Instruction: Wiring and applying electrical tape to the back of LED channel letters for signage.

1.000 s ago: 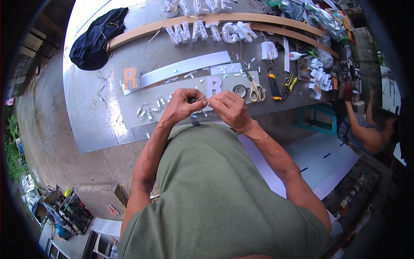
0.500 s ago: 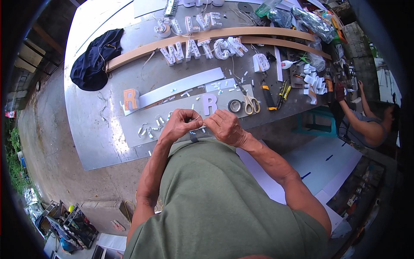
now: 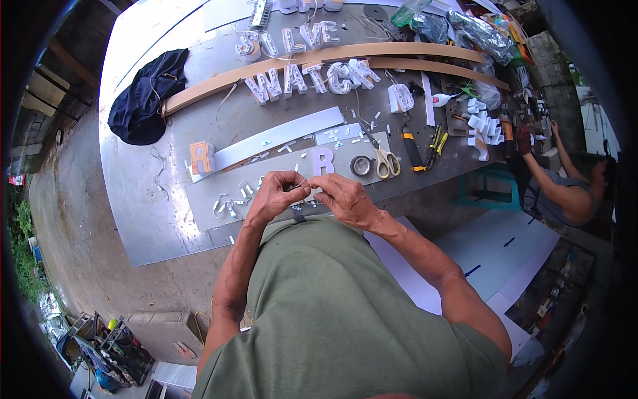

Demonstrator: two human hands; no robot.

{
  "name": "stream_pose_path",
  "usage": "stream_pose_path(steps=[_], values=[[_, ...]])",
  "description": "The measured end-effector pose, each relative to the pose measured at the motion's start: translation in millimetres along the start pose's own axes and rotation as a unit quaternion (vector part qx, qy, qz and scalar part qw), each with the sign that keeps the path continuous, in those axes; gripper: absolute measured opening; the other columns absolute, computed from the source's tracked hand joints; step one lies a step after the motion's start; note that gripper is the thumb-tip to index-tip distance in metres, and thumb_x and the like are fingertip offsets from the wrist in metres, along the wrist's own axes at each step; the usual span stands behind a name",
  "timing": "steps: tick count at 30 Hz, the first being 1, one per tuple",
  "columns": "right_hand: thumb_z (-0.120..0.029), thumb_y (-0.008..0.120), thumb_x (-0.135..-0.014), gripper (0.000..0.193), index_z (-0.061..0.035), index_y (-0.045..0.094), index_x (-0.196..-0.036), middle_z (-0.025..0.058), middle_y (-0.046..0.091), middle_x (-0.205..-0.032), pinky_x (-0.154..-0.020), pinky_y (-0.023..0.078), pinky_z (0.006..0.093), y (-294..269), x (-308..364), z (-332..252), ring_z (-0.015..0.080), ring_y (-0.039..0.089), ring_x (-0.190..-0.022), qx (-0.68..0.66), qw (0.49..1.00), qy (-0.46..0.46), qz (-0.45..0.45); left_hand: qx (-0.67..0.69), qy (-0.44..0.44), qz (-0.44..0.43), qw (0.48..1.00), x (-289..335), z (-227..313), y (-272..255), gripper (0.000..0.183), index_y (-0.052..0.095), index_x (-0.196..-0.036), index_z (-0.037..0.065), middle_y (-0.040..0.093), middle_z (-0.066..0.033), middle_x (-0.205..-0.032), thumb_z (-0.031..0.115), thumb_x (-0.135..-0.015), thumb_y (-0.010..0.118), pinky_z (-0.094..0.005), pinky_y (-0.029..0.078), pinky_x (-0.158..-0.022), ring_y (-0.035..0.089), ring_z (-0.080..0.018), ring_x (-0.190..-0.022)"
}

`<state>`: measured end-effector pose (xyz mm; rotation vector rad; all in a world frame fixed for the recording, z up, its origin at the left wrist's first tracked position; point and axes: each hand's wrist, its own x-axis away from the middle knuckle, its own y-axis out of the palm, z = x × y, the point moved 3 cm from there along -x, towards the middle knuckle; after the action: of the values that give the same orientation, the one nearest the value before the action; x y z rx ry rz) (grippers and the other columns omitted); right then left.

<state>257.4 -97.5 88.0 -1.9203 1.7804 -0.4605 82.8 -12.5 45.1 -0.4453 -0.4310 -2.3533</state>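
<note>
Two bare hands come together over the near edge of a grey metal counter (image 3: 156,229): the left hand (image 3: 274,197) pinches a thin pale strand (image 3: 300,184) just in front of the person's shirt (image 3: 332,299), and the fingertips of the right hand (image 3: 347,202) are bent close beside it, though whether they grip it I cannot tell.

Beyond them a grey sheet (image 3: 203,199) lies flat on the counter, strewn with small white pieces. A lilac letter-shaped piece (image 3: 322,161) sits on it near the right hand, then a roll of black tape (image 3: 353,166) and scissors (image 3: 387,163). A letter block with an orange face (image 3: 200,158) stands at the left end of a white strip (image 3: 272,137). Farther back, long tan strips (image 3: 219,88) cross between rows of white letters (image 3: 294,80), a dark cloth item (image 3: 146,100) lying at the left.

Around the counter spreads a concrete floor (image 3: 173,279), with a loaded rack (image 3: 109,359) at lower left and greenery (image 3: 23,233) past the edge. On the right are a teal stool (image 3: 488,196), a pale panel (image 3: 492,246) and a co-worker (image 3: 568,198).
</note>
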Motion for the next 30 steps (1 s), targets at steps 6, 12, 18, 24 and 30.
stream_pose_path(steps=[6,12,18,24,30], values=[[-0.004,0.067,-0.077,0.032,-0.0021,0.064,-0.110,0.0093,0.067,-0.098,-0.070,0.055,0.0368,0,5,2,0.0238,0.067,-0.083,0.160,0.971,-0.175,0.026,0.018,-0.011,-0.020,1.000,-3,-3,1,0.014,0.072,-0.084,0.000,0.066,0.0001,-0.076,0.013,-0.082,0.076,-0.0258,0.046,-0.071,0.057,-0.0072,-0.074],[-0.006,0.068,-0.077,0.028,-0.0025,0.065,-0.104,0.0065,0.066,-0.094,-0.066,0.052,0.0336,-5,4,-4,0.0207,0.065,-0.080,0.221,0.947,-0.230,0.026,0.023,-0.001,-0.024,0.999,-2,-8,1,0.017,0.073,-0.083,0.001,0.064,0.0030,-0.073,0.018,-0.083,0.076,-0.0255,0.042,-0.064,0.053,-0.0057,-0.069],[-0.007,0.071,-0.081,0.013,-0.0053,0.061,-0.089,0.0057,0.060,-0.081,-0.060,0.049,0.0350,1,2,-5,0.0209,0.062,-0.072,0.190,0.961,-0.197,0.046,0.012,0.003,-0.030,0.999,-2,-6,3,0.019,0.073,-0.082,0.001,0.063,0.0032,-0.070,0.019,-0.083,0.077,-0.0257,0.041,-0.062,0.052,-0.0053,-0.067],[-0.009,0.070,-0.087,0.012,-0.0045,0.060,-0.085,0.0075,0.060,-0.078,-0.057,0.048,0.0347,8,2,-3,0.0215,0.060,-0.068,0.167,0.971,-0.165,0.047,-0.017,0.006,-0.039,0.999,-1,-4,2,0.017,0.073,-0.084,0.001,0.064,0.0026,-0.070,0.018,-0.082,0.077,-0.0244,0.042,-0.059,0.052,-0.0046,-0.065],[-0.018,0.064,-0.095,0.019,0.0019,0.063,-0.095,0.0126,0.066,-0.078,-0.062,0.049,0.0359,18,6,25,0.0280,0.065,-0.072,-0.309,0.880,0.355,-0.065,-0.106,0.033,0.031,0.993,4,12,9,0.017,0.072,-0.085,-0.001,0.065,0.0014,-0.071,0.016,-0.083,0.075,-0.0236,0.044,-0.058,0.054,-0.0045,-0.065]])
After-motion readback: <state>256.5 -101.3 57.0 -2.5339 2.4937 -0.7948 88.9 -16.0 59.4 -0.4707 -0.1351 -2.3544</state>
